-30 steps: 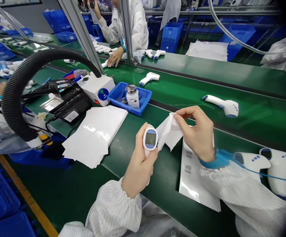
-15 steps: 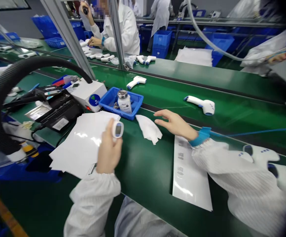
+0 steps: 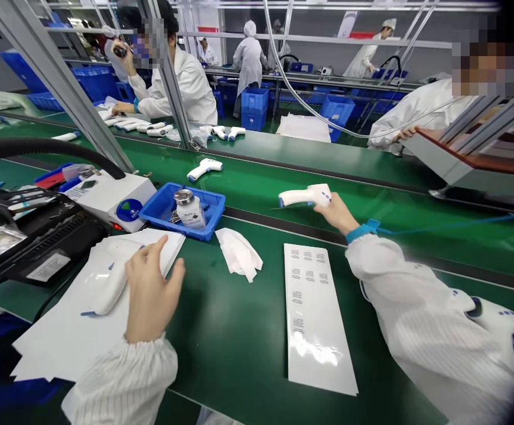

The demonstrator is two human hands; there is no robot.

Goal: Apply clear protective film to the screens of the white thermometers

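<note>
My left hand (image 3: 150,292) rests fingers apart on a stack of white sheets (image 3: 68,327), beside a white thermometer gun (image 3: 111,288) lying on the stack; it touches or nearly touches the gun. My right hand (image 3: 337,212) reaches onto the far belt and is closed round the head of another white thermometer gun (image 3: 303,196). A crumpled white wipe (image 3: 239,254) lies loose on the green belt between my hands. A white label sheet (image 3: 312,313) lies flat in front of me.
A blue tray (image 3: 159,208) with a small bottle (image 3: 189,209) stands behind the wipe, next to a white box (image 3: 113,198) and a black machine (image 3: 31,236). One more thermometer gun (image 3: 204,169) lies farther up the belt. Other workers in white coats sit beyond.
My left hand has laid its thermometer gun down on the sheets and opened. My right hand, which had dropped the wipe, has reached out and closed on the gun on the far belt.
</note>
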